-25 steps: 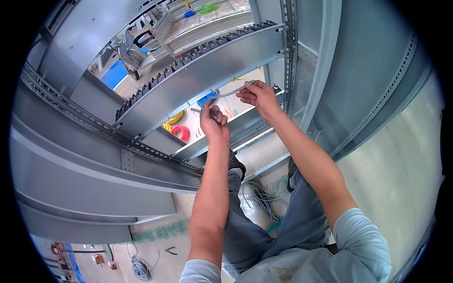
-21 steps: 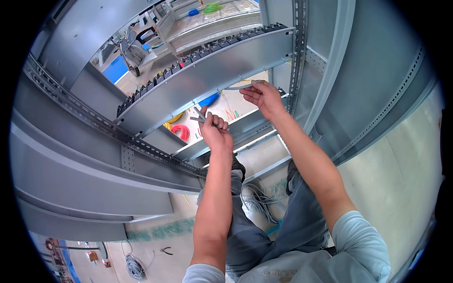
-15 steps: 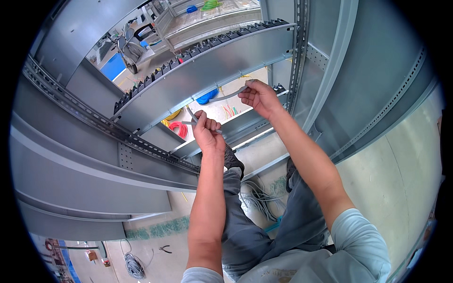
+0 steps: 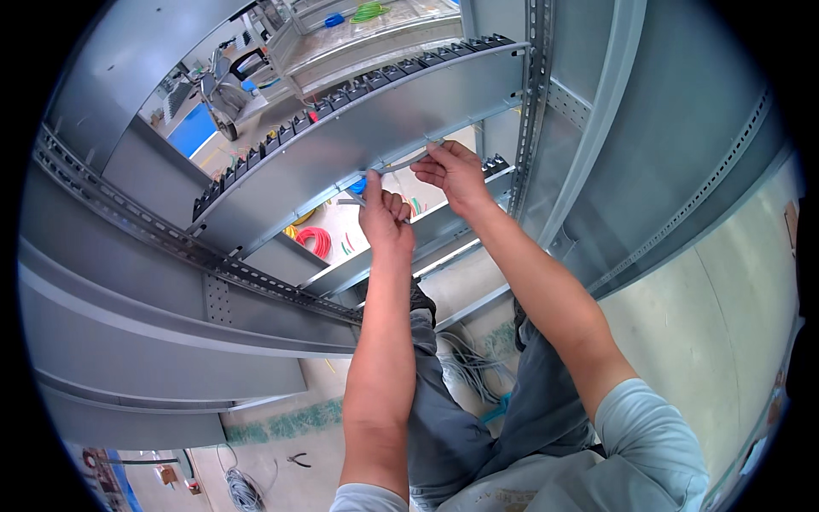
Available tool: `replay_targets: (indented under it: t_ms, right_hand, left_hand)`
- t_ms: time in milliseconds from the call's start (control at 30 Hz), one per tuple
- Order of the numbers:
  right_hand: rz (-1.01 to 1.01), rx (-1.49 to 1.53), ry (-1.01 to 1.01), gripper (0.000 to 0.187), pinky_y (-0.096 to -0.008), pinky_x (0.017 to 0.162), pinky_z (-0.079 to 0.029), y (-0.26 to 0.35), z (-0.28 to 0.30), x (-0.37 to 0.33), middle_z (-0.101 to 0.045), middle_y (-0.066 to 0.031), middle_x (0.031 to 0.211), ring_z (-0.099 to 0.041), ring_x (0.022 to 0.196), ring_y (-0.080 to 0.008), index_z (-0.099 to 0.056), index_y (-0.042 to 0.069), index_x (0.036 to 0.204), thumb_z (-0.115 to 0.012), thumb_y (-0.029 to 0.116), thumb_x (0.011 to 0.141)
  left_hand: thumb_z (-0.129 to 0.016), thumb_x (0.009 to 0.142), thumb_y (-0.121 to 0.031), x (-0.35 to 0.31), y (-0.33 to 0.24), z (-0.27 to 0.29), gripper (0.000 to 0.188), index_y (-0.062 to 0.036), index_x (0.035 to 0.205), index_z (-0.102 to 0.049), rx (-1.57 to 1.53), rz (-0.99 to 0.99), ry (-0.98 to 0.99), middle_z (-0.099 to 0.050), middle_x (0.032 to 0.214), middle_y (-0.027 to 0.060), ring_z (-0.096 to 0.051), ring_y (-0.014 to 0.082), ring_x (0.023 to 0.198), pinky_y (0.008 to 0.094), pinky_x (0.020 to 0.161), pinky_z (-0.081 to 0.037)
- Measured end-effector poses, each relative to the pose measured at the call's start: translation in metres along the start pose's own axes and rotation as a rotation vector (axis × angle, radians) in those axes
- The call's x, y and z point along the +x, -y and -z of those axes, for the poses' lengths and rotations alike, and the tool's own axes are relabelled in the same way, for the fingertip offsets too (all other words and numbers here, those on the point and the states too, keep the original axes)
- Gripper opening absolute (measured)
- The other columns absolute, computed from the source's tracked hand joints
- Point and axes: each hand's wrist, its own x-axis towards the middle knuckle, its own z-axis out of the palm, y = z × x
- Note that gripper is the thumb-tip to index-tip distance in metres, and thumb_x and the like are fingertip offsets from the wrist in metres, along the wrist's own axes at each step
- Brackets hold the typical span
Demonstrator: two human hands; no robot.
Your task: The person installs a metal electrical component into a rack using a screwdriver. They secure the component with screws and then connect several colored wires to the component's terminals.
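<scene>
A thin grey flexible strip [image 4: 401,165] spans my two hands along the lower edge of a bare metal crossbar [image 4: 341,136]. My left hand [image 4: 386,213] is closed, its thumb pressed up against the strip at that edge and its other fingers curled around a trailing piece. Up and to the right, my right hand [image 4: 454,175] pinches the strip between thumb and fingers, close under the same edge. Whether the strip is a cable or an edging cannot be made out.
Black clips [image 4: 358,90] line the crossbar's top. A lower metal rail [image 4: 444,224] crosses beneath my hands, between perforated uprights. Behind lie red [image 4: 316,242] and blue wire coils. Grey cable [image 4: 469,367] lies by my feet; pliers [image 4: 299,460] and another coil [image 4: 244,491] rest on the floor.
My left hand has moved up and right, closer to my right hand, its thumb now at the crossbar's edge. My right hand has shifted slightly left. The view has turned a little.
</scene>
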Motion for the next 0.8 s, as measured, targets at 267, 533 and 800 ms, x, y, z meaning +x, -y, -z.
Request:
replay_targets:
  t_ms: [267,533,800]
  right_hand:
    - [0.038,-0.017,-0.025,0.017,-0.0313,0.073,-0.063,0.000,0.002,0.000,-0.068,-0.0117,0.088,-0.074,0.082,-0.0229,-0.056,0.003,0.093,-0.066,0.017,0.098]
    - [0.042,-0.026,-0.044,0.016,-0.0303,0.072,-0.062,0.001,0.000,0.002,-0.068,-0.0105,0.086,-0.074,0.081,-0.0219,-0.057,0.004,0.090,-0.066,0.016,0.098]
    - [0.018,-0.020,-0.048,0.016,-0.0299,0.070,-0.062,0.004,0.000,0.003,-0.069,-0.0105,0.084,-0.073,0.078,-0.0215,-0.058,0.004,0.090,-0.068,0.014,0.096]
  left_hand:
    - [-0.069,0.097,-0.024,0.005,-0.010,-0.004,0.019,-0.0082,0.092,-0.059,0.053,-0.045,-0.056,-0.030,0.058,-0.0074,-0.023,0.0046,0.047,0.0239,0.043,-0.017]
    - [-0.071,0.095,-0.026,-0.002,-0.013,-0.012,0.024,-0.0060,0.090,-0.059,0.041,-0.033,-0.076,-0.029,0.058,-0.0070,-0.023,0.0047,0.047,0.0240,0.043,-0.017]
    - [-0.069,0.095,-0.024,0.003,-0.008,-0.008,0.022,-0.0047,0.089,-0.059,0.111,-0.062,-0.138,-0.027,0.057,-0.0066,-0.022,0.0050,0.046,0.0251,0.043,-0.017]
